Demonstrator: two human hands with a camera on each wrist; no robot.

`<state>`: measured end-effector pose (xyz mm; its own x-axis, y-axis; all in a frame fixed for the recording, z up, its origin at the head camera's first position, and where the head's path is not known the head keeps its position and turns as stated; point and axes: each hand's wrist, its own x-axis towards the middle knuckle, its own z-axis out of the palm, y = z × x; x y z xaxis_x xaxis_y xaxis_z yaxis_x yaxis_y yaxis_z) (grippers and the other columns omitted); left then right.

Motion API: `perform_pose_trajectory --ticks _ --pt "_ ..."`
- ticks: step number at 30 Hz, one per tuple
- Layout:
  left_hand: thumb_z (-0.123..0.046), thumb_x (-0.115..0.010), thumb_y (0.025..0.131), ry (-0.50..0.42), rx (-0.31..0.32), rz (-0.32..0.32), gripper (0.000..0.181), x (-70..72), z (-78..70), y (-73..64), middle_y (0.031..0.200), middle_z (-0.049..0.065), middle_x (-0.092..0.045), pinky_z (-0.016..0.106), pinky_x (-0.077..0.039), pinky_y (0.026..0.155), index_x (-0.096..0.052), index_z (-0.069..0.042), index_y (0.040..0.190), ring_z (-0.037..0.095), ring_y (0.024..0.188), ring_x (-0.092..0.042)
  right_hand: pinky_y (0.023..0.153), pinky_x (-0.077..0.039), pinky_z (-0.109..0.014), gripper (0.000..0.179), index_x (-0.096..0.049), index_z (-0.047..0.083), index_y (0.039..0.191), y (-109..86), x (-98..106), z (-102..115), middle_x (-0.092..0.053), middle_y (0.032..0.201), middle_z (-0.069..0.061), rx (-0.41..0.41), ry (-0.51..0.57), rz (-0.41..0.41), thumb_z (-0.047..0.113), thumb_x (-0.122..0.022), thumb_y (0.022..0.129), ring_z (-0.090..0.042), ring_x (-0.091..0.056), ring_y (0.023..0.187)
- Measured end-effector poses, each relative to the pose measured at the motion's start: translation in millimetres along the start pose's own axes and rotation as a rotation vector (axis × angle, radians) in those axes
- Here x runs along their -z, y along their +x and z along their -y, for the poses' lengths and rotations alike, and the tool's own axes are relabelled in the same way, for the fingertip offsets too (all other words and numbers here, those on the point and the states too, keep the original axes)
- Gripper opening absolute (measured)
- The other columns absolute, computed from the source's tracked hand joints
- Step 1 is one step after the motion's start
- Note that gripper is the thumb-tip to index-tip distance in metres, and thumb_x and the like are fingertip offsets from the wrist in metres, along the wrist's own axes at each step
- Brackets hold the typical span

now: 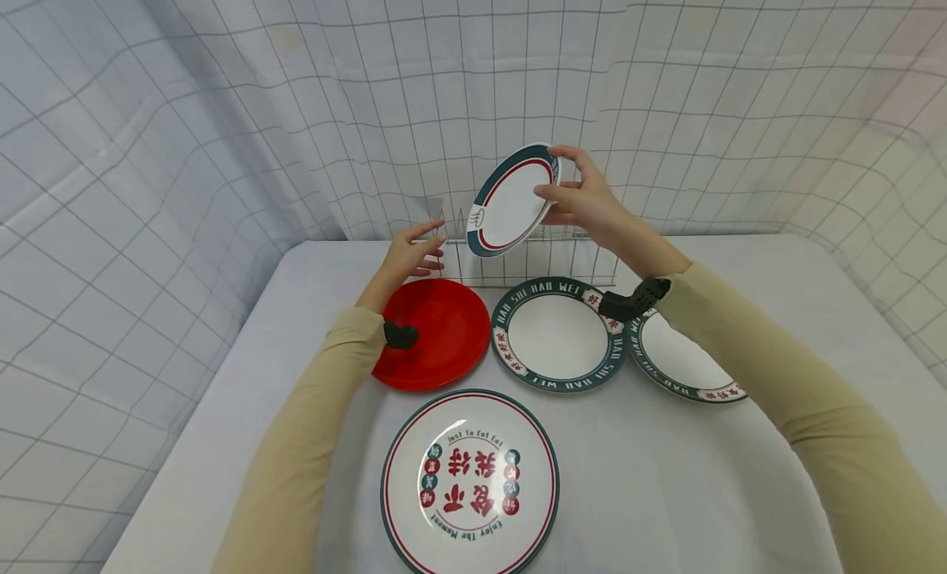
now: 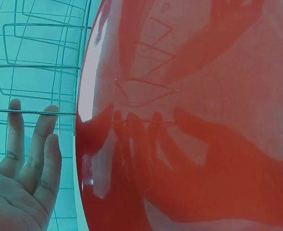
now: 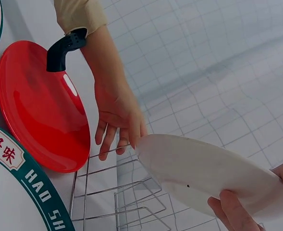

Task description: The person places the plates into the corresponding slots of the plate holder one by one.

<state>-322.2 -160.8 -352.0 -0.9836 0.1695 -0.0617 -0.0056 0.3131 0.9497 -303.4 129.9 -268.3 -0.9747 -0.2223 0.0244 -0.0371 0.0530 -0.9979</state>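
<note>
My right hand (image 1: 584, 200) pinches the edge of a white plate (image 1: 510, 208) with a green and red rim, thumb on its face and fingers behind. The plate is tilted in the air above a metal wire rack (image 2: 40, 66) at the table's back. My left hand (image 1: 412, 253) is at the rack's left end, fingers spread and loosely bent. In the left wrist view its fingertips (image 2: 48, 110) are at one of the wires. The right wrist view shows the plate's white underside (image 3: 199, 168), its far edge close to the left fingers; I cannot tell whether they touch.
A red plate (image 1: 451, 327) lies before the rack, below my left wrist. Beside it are two green-rimmed lettered plates (image 1: 555, 335), (image 1: 681, 352), the farther one partly under my right arm. A larger plate with red characters (image 1: 469, 508) lies nearer me. Grid-patterned cloth (image 1: 473, 72) surrounds the table.
</note>
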Motion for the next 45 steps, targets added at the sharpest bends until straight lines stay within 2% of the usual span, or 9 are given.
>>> perform_pose_trajectory --ticks 5,12,22,28,32,37,39,41,45 --pt "-0.024 -0.056 0.098 0.000 0.000 0.000 0.050 0.0 1.9 1.7 0.120 0.036 -0.057 0.051 -0.052 0.090 -0.044 -0.013 0.145 0.020 0.075 -0.073 0.070 -0.058 -0.025 0.065 -0.028 0.025 0.146 3.4 -8 2 -0.052 0.116 -0.015 0.004 -0.027 -0.008 0.009 -0.061 0.093 -0.017 -0.069 0.079" --pt "-0.021 -0.053 0.099 0.003 0.015 0.000 0.049 -1.8 -4.9 -2.9 0.121 0.037 -0.057 0.057 -0.047 0.094 -0.042 -0.012 0.146 0.036 0.091 -0.071 0.068 -0.059 -0.026 0.065 -0.028 0.024 0.146 7.9 -18 4 -0.053 0.111 -0.014 -0.008 -0.043 0.001 0.008 -0.061 0.093 -0.016 -0.069 0.072" --pt "-0.020 -0.054 0.099 -0.035 0.012 0.004 0.048 -2.1 -5.1 -5.0 0.122 0.038 -0.055 0.057 -0.046 0.095 -0.044 -0.012 0.145 0.016 0.071 -0.072 0.071 -0.059 -0.028 0.066 -0.027 0.024 0.148 10.6 -30 3 -0.053 0.112 -0.014 -0.018 -0.083 -0.008 0.009 -0.061 0.093 -0.015 -0.068 0.071" --pt "-0.021 -0.054 0.098 -0.025 0.019 0.002 0.049 -1.7 -3.9 -2.5 0.121 0.038 -0.056 0.053 -0.051 0.091 -0.043 -0.011 0.145 0.019 0.075 -0.073 0.076 -0.058 -0.034 0.066 -0.028 0.025 0.147 13.1 -36 0 -0.051 0.114 -0.015 0.001 -0.136 -0.018 0.011 -0.062 0.093 -0.020 -0.067 0.078" --pt "-0.023 -0.055 0.098 -0.027 0.014 -0.005 0.049 0.0 4.5 4.1 0.121 0.037 -0.057 0.054 -0.050 0.092 -0.044 -0.014 0.145 0.023 0.078 -0.073 0.080 -0.057 -0.040 0.066 -0.029 0.024 0.147 14.5 -40 0 -0.052 0.111 -0.015 0.040 -0.159 -0.013 0.011 -0.063 0.093 -0.022 -0.067 0.079" --pt "-0.027 -0.055 0.098 -0.020 0.004 -0.022 0.047 0.6 14.8 9.7 0.121 0.034 -0.059 0.053 -0.050 0.092 -0.046 -0.020 0.144 0.020 0.078 -0.073 0.071 -0.059 -0.033 0.065 -0.030 0.022 0.147 14.9 -47 2 -0.053 0.109 -0.018 0.085 -0.185 0.004 0.008 -0.063 0.092 -0.027 -0.067 0.082" --pt "-0.026 -0.055 0.098 -0.021 0.006 -0.024 0.047 0.5 14.2 8.8 0.121 0.033 -0.059 0.052 -0.050 0.092 -0.046 -0.020 0.144 0.020 0.077 -0.073 0.068 -0.059 -0.030 0.065 -0.031 0.021 0.146 14.9 -51 4 -0.054 0.110 -0.018 0.095 -0.198 0.010 0.007 -0.063 0.092 -0.028 -0.067 0.083" --pt "-0.025 -0.055 0.098 -0.033 0.009 -0.020 0.048 0.3 10.6 6.3 0.121 0.034 -0.059 0.054 -0.049 0.092 -0.046 -0.018 0.144 0.022 0.078 -0.073 0.070 -0.059 -0.032 0.065 -0.032 0.020 0.146 14.8 -55 5 -0.055 0.111 -0.019 0.106 -0.215 0.015 0.006 -0.064 0.091 -0.028 -0.066 0.083" --pt "-0.021 -0.054 0.098 -0.038 0.020 -0.004 0.049 -1.1 -0.1 -1.1 0.123 0.037 -0.056 0.056 -0.048 0.094 -0.044 -0.014 0.145 0.034 0.089 -0.072 0.071 -0.059 -0.035 0.064 -0.033 0.020 0.146 15.0 -61 6 -0.056 0.109 -0.020 0.114 -0.246 0.018 0.006 -0.064 0.091 -0.027 -0.065 0.081"
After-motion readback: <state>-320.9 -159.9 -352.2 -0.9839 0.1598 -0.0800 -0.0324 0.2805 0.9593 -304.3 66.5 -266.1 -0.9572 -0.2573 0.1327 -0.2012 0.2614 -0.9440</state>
